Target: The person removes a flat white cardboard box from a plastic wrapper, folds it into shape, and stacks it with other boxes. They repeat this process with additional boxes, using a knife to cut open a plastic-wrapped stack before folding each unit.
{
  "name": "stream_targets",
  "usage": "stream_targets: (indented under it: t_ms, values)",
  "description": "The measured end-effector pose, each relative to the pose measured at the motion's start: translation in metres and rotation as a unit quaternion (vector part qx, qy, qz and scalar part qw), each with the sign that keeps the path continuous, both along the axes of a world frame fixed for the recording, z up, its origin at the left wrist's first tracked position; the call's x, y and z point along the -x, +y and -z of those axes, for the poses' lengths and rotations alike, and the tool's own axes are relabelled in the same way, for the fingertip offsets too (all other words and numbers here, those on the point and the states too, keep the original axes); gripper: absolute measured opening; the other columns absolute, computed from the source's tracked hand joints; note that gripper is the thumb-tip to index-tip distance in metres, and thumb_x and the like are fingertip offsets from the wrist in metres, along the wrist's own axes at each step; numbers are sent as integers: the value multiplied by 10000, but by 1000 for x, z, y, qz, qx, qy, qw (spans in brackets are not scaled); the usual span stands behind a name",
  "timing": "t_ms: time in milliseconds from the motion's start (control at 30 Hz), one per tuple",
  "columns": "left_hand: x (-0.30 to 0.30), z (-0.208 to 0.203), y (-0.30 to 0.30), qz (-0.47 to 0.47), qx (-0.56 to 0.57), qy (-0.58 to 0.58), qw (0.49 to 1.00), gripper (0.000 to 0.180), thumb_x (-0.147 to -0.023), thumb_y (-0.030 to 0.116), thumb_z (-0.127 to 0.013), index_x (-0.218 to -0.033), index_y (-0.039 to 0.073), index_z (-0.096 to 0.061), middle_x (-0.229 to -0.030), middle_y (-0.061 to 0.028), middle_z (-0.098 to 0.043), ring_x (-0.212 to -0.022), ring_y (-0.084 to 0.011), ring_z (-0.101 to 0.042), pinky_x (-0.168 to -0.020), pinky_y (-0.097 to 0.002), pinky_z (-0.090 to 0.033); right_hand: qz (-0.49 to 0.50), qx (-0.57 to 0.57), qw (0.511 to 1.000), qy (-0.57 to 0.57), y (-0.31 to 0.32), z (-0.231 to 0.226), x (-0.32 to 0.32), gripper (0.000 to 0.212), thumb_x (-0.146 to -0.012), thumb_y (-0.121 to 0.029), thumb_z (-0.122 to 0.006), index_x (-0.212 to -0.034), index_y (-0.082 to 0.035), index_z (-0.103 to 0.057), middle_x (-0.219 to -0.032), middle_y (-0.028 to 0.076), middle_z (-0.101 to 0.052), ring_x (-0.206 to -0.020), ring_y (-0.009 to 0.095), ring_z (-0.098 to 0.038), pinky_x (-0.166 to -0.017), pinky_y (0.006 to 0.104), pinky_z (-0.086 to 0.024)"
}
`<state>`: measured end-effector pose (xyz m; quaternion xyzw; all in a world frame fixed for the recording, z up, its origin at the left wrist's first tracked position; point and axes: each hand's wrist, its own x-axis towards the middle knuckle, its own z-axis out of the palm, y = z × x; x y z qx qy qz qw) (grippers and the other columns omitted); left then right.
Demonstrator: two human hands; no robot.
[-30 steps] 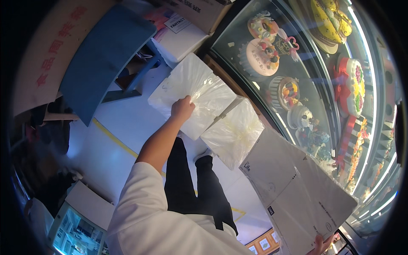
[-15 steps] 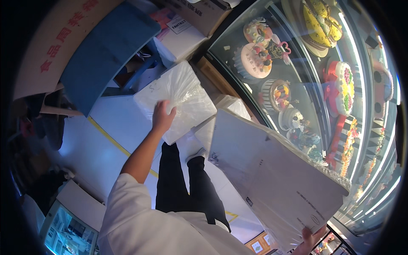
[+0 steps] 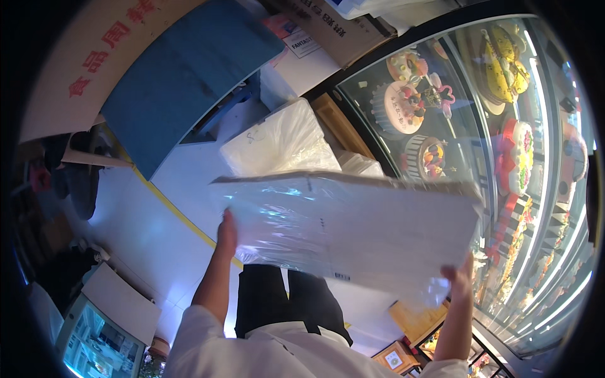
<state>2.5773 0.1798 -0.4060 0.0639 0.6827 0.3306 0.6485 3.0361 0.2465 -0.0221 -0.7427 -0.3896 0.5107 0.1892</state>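
Across the front of my body I hold a large flat white package (image 3: 384, 233) wrapped in shiny clear plastic. Its left end is gripped by my left hand (image 3: 227, 234), whose fingertips are partly hidden by the plastic. At the lower right corner my right hand (image 3: 461, 277) holds the other end, fingers against the wrap. Just beyond the package's far edge is a white, plastic-wrapped block (image 3: 283, 138), partly covered by it. A smaller white wrapped piece (image 3: 360, 164) shows to the right of that block, also partly hidden.
A lit glass display case (image 3: 416, 88) with several decorated cakes runs along the right. A blue table (image 3: 189, 75) stands far left beside a large brown carton (image 3: 75, 69). More cartons (image 3: 334, 28) are stacked at the back. A wooden box (image 3: 397, 358) sits near my lower right.
The package has swung from my right side to across my front, nearly level. My left hand has left the white block and taken the package's left end.
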Motion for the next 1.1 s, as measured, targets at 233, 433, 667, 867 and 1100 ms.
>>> stream_targets:
  t_ms: [233, 433, 667, 867, 1100]
  values:
    - [50, -48, 25, -157, 33, -11, 987, 822, -840, 614, -522, -1343, -20, -380, -1330, -128, -465, -1225, -245, -444, -1020, -368, -344, -12, 50, 990, 134, 141, 220, 2, 364, -731, -147, -535, -1066, -12, -579, -904, 35, -589, -814, 143, -532, -759, 278, -416]
    - [48, -24, 68, -161, 42, -56, 985, 855, -848, 636, -477, -1430, 53, -249, -1443, -111, -334, -1312, -272, -342, -1064, -397, -300, 4, 68, 998, 12, 204, 331, 5, 244, -739, -248, -563, -815, -27, -634, -783, 70, -606, -748, 163, -549, -711, 302, -426]
    - [33, -26, 94, -138, 46, -56, 988, 864, -852, 646, -453, -1448, 72, -205, -1467, -108, -292, -1325, -279, -324, -1071, -411, -289, -15, 37, 999, -27, 215, 370, -20, 337, -783, -280, -579, -971, -2, -614, -903, 118, -640, -858, 229, -601, -782, 338, -458]
    - [41, -3, 89, -131, 79, -51, 987, 826, -861, 612, -479, -1419, 43, -264, -1427, -125, -359, -1288, -287, -377, -1051, -403, -318, -10, -97, 986, -133, 183, 384, 6, 552, -814, -272, -623, -1273, -8, -466, -1163, 209, -578, -1093, 300, -558, -933, 349, -418]
    - [56, 16, 52, -71, 56, -6, 996, 757, -871, 557, -513, -1400, 59, -302, -1398, -120, -394, -1274, -265, -396, -1054, -387, -312, 112, -84, 925, -353, 4, 375, -12, 502, -762, -157, -662, -1200, 19, -494, -1231, 225, -507, -1175, 369, -459, -1015, 411, -342]
